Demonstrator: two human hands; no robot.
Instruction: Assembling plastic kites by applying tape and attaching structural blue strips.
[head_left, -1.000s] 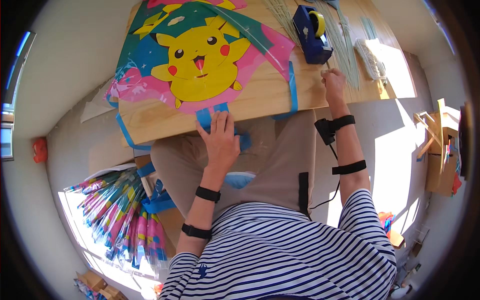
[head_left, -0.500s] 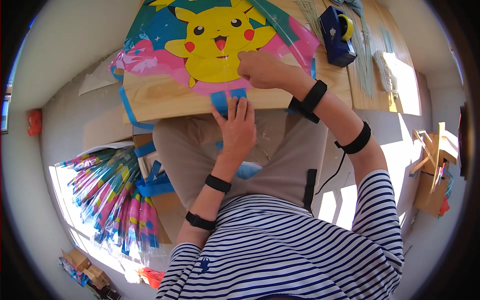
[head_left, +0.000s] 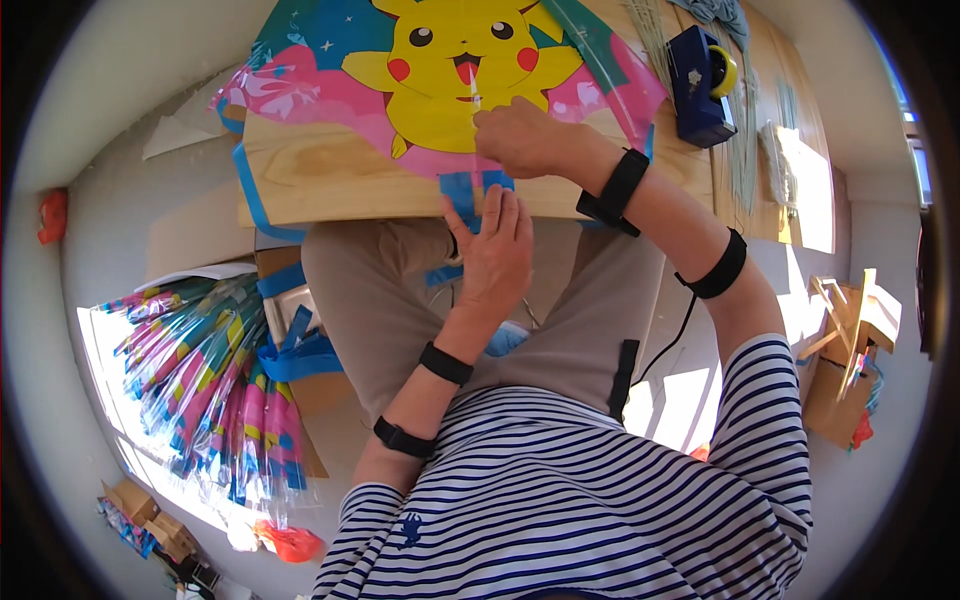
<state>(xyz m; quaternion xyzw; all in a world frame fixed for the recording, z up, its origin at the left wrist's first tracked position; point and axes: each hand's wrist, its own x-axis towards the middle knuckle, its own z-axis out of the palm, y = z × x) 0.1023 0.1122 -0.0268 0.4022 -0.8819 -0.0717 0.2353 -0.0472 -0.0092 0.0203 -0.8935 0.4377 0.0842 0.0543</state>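
A thin plastic sheet that looks like a kite (head_left: 425, 118), with a yellow cartoon figure on pink and teal, lies on the wooden table. Blue strips (head_left: 455, 187) hang at its lower edge, over the table's near edge. My left hand (head_left: 492, 262) rests there, fingers stretched out and flat on the blue strips. My right hand (head_left: 528, 140) is closed in a pinch just over the figure's lower body. A pale narrow line runs down the sheet's middle past its fingertips. Whatever sits between those fingers is hidden.
A dark blue tape dispenser (head_left: 700, 90) with a yellow roll stands at the right, among thin pale rods (head_left: 745, 165). A pile of folded, colourful plastic sheets (head_left: 215, 375) lies below the table at left. Blue ribbon (head_left: 258, 195) hangs off the left side.
The view has shifted slightly. My right hand has moved down toward the sheet's middle line, nearer the lower edge. My left hand stays at the blue strips.
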